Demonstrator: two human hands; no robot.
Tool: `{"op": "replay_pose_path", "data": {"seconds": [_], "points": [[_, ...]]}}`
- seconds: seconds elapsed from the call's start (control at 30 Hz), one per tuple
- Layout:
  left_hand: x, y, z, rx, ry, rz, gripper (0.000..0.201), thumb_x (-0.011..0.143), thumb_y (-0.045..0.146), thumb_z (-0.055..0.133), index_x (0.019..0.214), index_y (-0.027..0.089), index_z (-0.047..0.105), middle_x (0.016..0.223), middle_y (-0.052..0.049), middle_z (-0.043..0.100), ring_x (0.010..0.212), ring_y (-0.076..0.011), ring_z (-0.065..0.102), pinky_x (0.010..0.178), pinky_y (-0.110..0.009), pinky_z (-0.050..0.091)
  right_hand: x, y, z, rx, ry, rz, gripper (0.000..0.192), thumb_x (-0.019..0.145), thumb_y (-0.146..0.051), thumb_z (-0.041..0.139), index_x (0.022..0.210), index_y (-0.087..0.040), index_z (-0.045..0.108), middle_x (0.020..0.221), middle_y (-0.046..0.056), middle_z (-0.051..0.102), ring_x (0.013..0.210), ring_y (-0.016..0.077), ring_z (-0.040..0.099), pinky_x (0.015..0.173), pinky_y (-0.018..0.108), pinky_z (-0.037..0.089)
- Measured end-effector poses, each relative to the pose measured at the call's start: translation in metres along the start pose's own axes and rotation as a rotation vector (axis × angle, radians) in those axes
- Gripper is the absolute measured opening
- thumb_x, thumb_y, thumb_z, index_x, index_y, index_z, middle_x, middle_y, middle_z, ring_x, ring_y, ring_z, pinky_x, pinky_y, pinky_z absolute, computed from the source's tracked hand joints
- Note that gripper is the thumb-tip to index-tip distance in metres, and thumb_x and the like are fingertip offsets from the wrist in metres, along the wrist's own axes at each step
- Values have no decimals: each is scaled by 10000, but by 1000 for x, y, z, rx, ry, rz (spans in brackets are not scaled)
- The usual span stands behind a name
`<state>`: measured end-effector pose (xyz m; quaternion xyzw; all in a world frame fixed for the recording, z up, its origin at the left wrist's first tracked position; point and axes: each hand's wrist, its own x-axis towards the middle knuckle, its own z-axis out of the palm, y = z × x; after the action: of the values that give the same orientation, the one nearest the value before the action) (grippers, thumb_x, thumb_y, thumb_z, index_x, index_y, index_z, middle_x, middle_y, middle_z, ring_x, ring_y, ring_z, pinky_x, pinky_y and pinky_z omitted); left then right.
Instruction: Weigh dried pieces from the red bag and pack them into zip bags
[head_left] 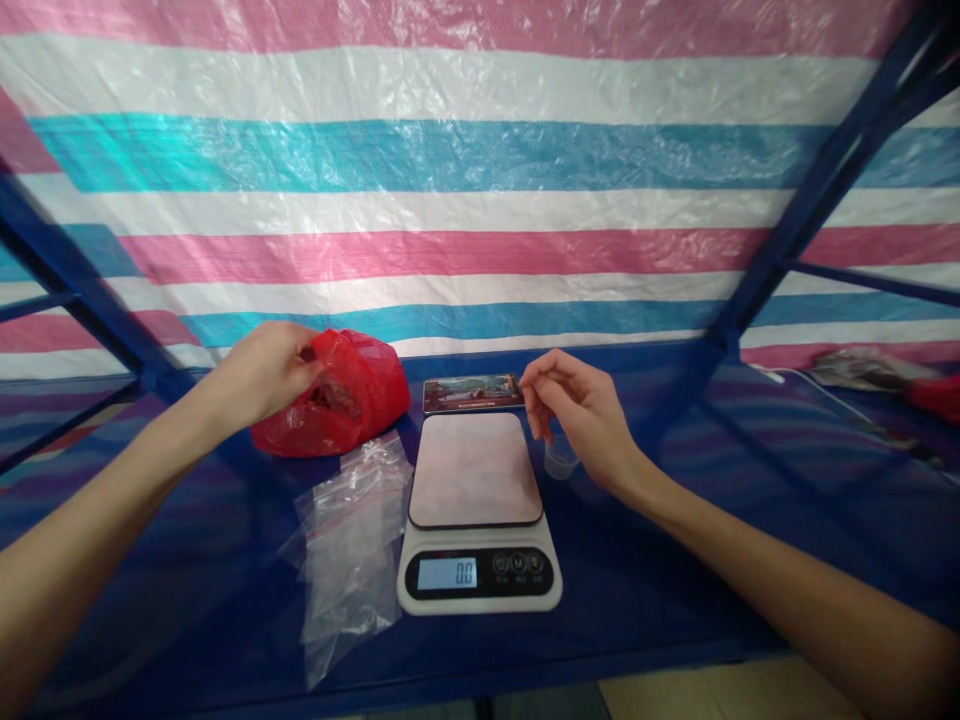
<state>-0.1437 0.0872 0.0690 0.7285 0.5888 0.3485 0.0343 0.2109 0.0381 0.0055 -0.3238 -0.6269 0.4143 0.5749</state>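
Note:
My left hand (274,370) is closed on the rim of a red plastic bag (375,385), holding its mouth open. Inside the bag lies a dark reddish-brown mass, too blurred to name. My right hand (574,405) hovers beyond the scale's right edge, its thumb and fingers drawn together; whatever they may pinch is hidden. A small clear plastic cup (560,460) stands just under that hand's curled fingers. Between the hands sits a white digital kitchen scale (480,540) with a bare platform, its display reading 0.0. Clear zip-lock bags (352,550) lie in an overlapping pile to its left.
A phone (471,393) with a lit picture lies behind the scale. Everything rests on a blue shelf (637,600) with slanting blue posts (795,210) at both sides. Striped plastic sheeting (450,210) closes off the back. A white cable and plastic-wrapped items lie far right.

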Motion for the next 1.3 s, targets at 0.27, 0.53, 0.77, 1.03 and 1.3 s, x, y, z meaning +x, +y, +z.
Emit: {"op": "replay_pose_path", "data": {"seconds": [0.27, 0.53, 0.77, 1.03, 1.3], "points": [[-1, 13, -2, 152, -99, 15, 103, 782, 118, 643, 708, 157, 703, 606, 39, 610, 644, -139, 487, 751, -273, 313, -1, 1, 2, -40, -11, 4, 152, 970, -314, 624, 870, -201, 642, 639, -45, 594, 444, 88, 555, 404, 211, 395], [-8, 6, 9, 206, -20, 138, 130, 828, 135, 564, 739, 196, 638, 678, 8, 607, 677, -164, 532, 696, -279, 310, 0, 0, -1, -70, 0, -27, 145, 979, -283, 615, 867, -199, 652, 640, -43, 603, 450, 89, 561, 430, 222, 420], [-20, -3, 26, 136, -6, 210, 98, 842, 206, 613, 848, 183, 709, 870, -27, 744, 786, -193, 618, 786, -302, 433, 3, 2, -4, -113, 47, -43, 145, 975, -250, 601, 857, -192, 661, 650, -37, 598, 436, 73, 517, 415, 214, 352], [-22, -22, 25, 179, 30, 208, 193, 876, 254, 545, 788, 185, 702, 832, -63, 778, 754, -196, 661, 711, -307, 465, 6, 4, -10, -178, 96, -65, 149, 942, -208, 591, 827, -178, 681, 617, -36, 576, 444, 61, 462, 411, 197, 301], [-25, -14, 24, 126, 153, 207, 162, 876, 250, 563, 840, 156, 689, 846, -50, 731, 780, -176, 631, 749, -294, 464, 5, 3, -8, -194, 77, -93, 149, 935, -200, 576, 815, -185, 663, 598, -41, 566, 423, 69, 471, 402, 207, 314]]}}
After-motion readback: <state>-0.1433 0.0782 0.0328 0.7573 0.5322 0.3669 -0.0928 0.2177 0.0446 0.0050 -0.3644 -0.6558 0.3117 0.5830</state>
